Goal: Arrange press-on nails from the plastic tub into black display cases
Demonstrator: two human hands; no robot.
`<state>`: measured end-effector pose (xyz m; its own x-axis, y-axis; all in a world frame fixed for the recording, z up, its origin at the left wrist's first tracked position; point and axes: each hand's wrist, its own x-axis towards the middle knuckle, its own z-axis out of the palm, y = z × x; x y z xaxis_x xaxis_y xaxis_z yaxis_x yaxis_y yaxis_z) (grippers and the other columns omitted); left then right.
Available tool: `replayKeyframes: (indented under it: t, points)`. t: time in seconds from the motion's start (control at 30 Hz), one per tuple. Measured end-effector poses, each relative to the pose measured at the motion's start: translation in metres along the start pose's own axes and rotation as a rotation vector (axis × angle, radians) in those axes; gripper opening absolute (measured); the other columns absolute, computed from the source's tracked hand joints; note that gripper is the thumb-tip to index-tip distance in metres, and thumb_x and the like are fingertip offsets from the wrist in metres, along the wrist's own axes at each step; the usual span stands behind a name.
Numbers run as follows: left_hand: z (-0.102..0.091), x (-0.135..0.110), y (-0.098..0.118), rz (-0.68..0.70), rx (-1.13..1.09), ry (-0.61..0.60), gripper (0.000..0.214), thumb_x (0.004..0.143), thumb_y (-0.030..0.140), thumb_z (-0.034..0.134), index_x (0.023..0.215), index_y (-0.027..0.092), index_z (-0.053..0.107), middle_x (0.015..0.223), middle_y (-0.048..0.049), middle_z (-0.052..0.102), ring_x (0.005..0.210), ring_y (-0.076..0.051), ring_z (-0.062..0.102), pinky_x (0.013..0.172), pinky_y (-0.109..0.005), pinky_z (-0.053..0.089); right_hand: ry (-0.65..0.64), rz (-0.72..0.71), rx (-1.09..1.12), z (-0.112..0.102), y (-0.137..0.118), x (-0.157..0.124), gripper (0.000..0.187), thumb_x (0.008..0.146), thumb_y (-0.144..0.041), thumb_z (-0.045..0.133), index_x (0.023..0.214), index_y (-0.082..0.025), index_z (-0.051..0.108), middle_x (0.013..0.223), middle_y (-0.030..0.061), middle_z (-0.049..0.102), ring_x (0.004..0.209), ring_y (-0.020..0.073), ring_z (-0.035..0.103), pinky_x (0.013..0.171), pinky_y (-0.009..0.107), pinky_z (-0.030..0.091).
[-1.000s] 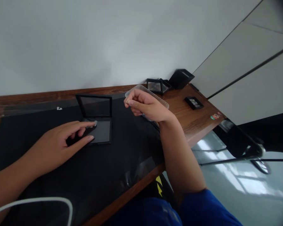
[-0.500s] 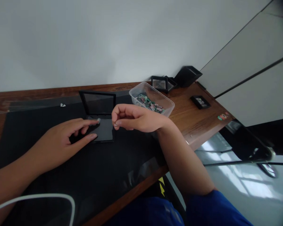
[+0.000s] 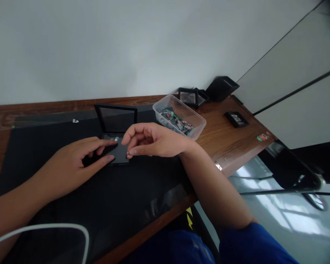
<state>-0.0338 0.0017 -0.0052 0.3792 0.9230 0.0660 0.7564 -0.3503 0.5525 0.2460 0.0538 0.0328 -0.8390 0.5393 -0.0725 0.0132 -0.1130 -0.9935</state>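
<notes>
An open black frame-style case stands on the dark mat, its lid with a clear pane tilted up at the back. My left hand rests over the lower half's left side, index finger and thumb stretched apart. Its index fingertip touches a small pale, shiny piece on the case's clear surface. Over the right part of the case, my right hand is closed in a pinch at the thumb tip, its index finger raised. A tiny light bit shows at that pinch, too small to name.
A clear plastic tub of several small coloured pieces stands right of the case. Black frames and a black box lean near the wall. A small black frame and stickers lie farther right. A white cable crosses front left.
My right hand has moved slightly left and down over the case, and its index finger has lifted away from the thumb. My left hand stays in place on the case.
</notes>
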Motion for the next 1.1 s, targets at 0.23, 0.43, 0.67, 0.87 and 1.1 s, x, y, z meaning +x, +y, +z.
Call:
replayKeyframes:
  t: [0.23, 0.43, 0.67, 0.87, 1.1]
  points:
    - [0.002, 0.0, 0.001, 0.02, -0.031, 0.055, 0.054, 0.096, 0.066, 0.062, 0.131, 0.029, 0.079, 0.085, -0.0018, 0.068, 0.072, -0.021, 0.061, 0.064, -0.029, 0.049, 0.076, -0.034, -0.051, 0.0, 0.002, 0.002, 0.028, 0.09, -0.017, 0.083, 0.11, -0.016, 0.065, 0.096, 0.0013, 0.077, 0.074, 0.0083, 0.068, 0.057, 0.016, 0.05]
    - [0.006, -0.002, -0.005, 0.008, -0.039, 0.105, 0.057, 0.092, 0.066, 0.065, 0.136, 0.032, 0.077, 0.086, -0.0025, 0.069, 0.068, -0.021, 0.059, 0.062, -0.031, 0.048, 0.142, -0.107, -0.139, 0.0, 0.006, 0.005, 0.023, 0.089, -0.015, 0.083, 0.106, -0.017, 0.068, 0.097, 0.0013, 0.075, 0.087, 0.0106, 0.07, 0.072, 0.021, 0.053]
    - [0.008, -0.002, -0.011, 0.038, -0.018, 0.086, 0.054, 0.097, 0.065, 0.062, 0.139, 0.034, 0.075, 0.088, -0.002, 0.069, 0.07, -0.02, 0.059, 0.064, -0.031, 0.047, 0.25, -0.17, -0.292, 0.003, 0.011, 0.009, 0.018, 0.092, -0.016, 0.079, 0.107, -0.016, 0.069, 0.094, 0.0007, 0.073, 0.08, 0.0104, 0.065, 0.066, 0.021, 0.046]
    - [0.003, -0.008, 0.013, 0.081, -0.033, 0.2, 0.038, 0.099, 0.057, 0.063, 0.124, 0.034, 0.08, 0.08, 0.0012, 0.067, 0.069, -0.02, 0.061, 0.071, -0.034, 0.05, 0.358, -0.305, -0.49, 0.005, 0.019, 0.012, 0.012, 0.096, -0.012, 0.073, 0.103, -0.017, 0.081, 0.1, 0.0045, 0.079, 0.09, 0.0142, 0.07, 0.079, 0.027, 0.052]
    - [0.0, -0.019, 0.042, 0.169, 0.095, 0.465, 0.024, 0.106, 0.043, 0.064, 0.125, 0.032, 0.074, 0.081, 0.002, 0.068, 0.081, -0.023, 0.067, 0.098, -0.045, 0.051, 0.402, -0.521, -0.454, 0.016, 0.016, 0.014, 0.009, 0.1, -0.023, 0.075, 0.1, -0.021, 0.084, 0.103, 0.0062, 0.082, 0.09, 0.0159, 0.072, 0.079, 0.029, 0.056]
